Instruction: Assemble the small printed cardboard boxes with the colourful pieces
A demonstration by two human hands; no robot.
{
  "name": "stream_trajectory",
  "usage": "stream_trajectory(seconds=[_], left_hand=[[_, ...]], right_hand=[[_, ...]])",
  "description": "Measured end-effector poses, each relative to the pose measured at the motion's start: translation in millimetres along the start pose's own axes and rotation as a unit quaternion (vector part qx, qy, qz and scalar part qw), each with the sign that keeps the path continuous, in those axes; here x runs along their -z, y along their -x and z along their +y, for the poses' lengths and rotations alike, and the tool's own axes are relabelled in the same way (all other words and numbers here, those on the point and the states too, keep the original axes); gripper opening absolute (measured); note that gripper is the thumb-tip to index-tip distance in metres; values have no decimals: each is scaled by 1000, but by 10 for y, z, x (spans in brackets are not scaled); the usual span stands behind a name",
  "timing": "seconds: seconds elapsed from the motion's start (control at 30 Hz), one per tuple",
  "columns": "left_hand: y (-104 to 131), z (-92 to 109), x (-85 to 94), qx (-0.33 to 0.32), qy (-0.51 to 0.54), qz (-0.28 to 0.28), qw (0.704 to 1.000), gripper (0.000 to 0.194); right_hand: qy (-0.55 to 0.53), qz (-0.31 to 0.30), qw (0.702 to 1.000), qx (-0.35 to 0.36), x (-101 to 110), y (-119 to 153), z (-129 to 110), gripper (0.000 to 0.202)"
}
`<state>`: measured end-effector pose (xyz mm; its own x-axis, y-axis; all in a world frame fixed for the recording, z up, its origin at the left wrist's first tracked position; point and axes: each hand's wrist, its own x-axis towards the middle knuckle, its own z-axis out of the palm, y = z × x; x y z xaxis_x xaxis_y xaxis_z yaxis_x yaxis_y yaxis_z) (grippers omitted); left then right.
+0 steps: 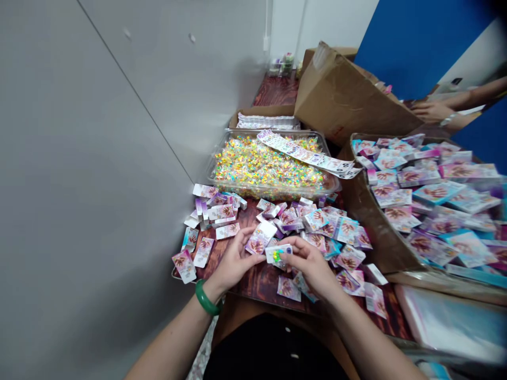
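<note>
My left hand (233, 261), with a green bangle at the wrist, is closed around a small printed carton (257, 244), whose white end flap (268, 228) stands up. Pinched in my right hand (312, 264) is a small clear packet of coloured beads (277, 256) together with a white printed slip (271, 249). The packet is just right of the carton, near its lower edge; whether they touch is hard to tell. Around both hands lie many similar cartons in pink, purple and blue, with one pile (222, 212) on the left and another (317, 219) on the right.
Behind the piles stands a clear plastic tub (273, 189) of bead packets, a printed paper strip (304, 153) lying across it. A cardboard box (362, 211) full of cartons is at right. Another person's hand (431, 112) shows at upper right. A grey wall (99, 184) borders the left.
</note>
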<state>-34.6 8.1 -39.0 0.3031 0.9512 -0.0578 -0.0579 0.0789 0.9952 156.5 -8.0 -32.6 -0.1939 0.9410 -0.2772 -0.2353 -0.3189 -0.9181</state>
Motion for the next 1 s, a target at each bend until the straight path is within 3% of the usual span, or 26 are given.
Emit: stream_trajectory(seconds=[0.2, 0.3, 0.4, 0.5, 0.67, 0.77, 0.9, 1.0], left_hand=[[19, -30, -1, 90, 78, -24, 993, 42], [21, -70, -32, 123, 144, 14, 982, 42], [27, -80, -65, 132, 163, 42, 977, 40], [31, -57, -89, 120, 131, 11, 984, 39], [-1, -42, -107, 120, 127, -2, 985, 40], [-19, -75, -107, 132, 158, -2, 978, 42], [-19, -99, -118, 171, 213, -4, 962, 44], [-8, -96, -145, 187, 236, 3, 954, 44]], right_hand=[[66, 108, 988, 86, 97, -41, -193, 26], [143, 145, 972, 114, 108, -80, -187, 22], [190, 131, 967, 109, 99, -91, -144, 18], [161, 98, 979, 81, 59, -97, -109, 18], [99, 165, 976, 101, 13, -141, -85, 28], [112, 134, 982, 73, 51, -160, -89, 17], [90, 92, 991, 22, 92, -167, -90, 19], [125, 101, 986, 42, 61, -170, -58, 12]])
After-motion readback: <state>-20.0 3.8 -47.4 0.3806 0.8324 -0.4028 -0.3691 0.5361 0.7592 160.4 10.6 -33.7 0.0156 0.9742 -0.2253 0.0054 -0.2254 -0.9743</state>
